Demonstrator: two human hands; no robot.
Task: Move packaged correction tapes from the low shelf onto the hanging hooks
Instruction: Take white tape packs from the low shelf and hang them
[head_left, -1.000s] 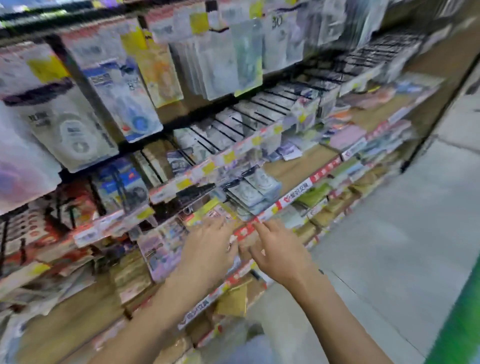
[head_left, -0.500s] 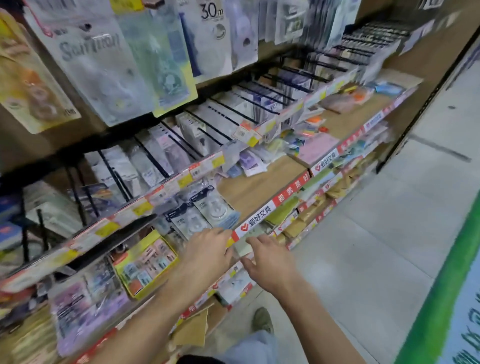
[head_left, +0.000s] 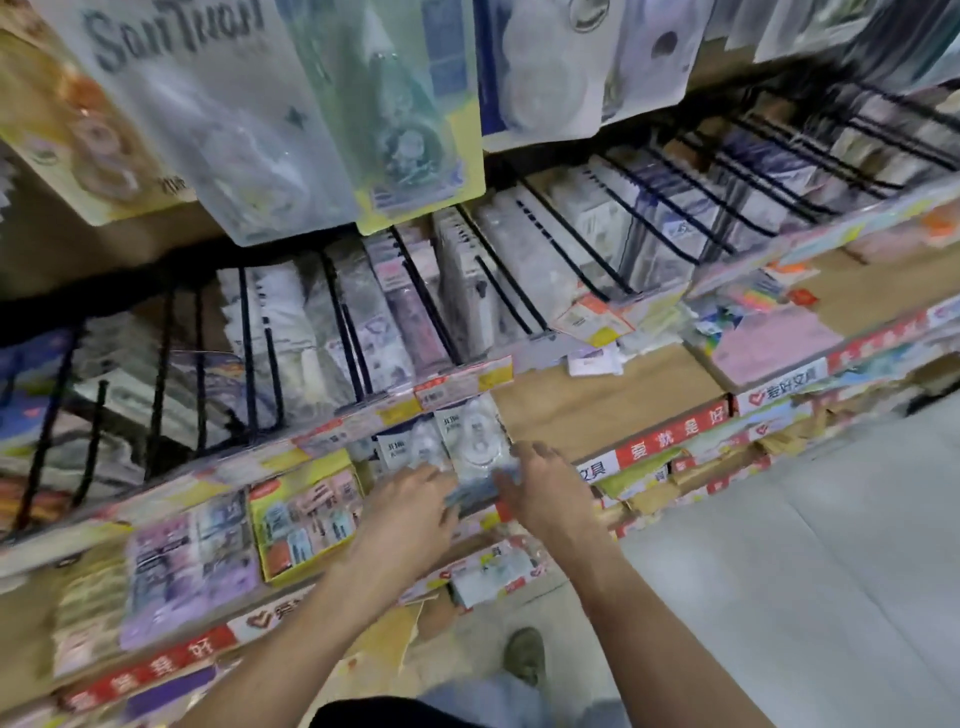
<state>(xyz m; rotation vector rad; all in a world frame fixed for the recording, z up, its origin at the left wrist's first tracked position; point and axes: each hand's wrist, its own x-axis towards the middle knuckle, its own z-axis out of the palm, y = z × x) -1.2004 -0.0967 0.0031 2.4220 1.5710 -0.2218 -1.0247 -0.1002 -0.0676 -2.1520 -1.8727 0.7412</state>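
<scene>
Several packaged correction tapes, clear blisters with dark header cards, lie in a small stack on the low wooden shelf. My left hand reaches in from the left, its fingertips on the near end of the stack. My right hand closes on the stack's right edge, fingers curled round the packs. Black hanging hooks run in a row just above, most loaded with packaged goods. The image is blurred by motion.
Large blister packs hang from an upper row overhead. A yellow box of small items sits left of my hands. Coloured notepads lie on the shelf to the right. The grey tiled aisle floor and my shoe are below.
The view has swung right and down along the shelving. Both hands moved forward from the shelf's front edge onto the stack of correction tapes and closed in on it.
</scene>
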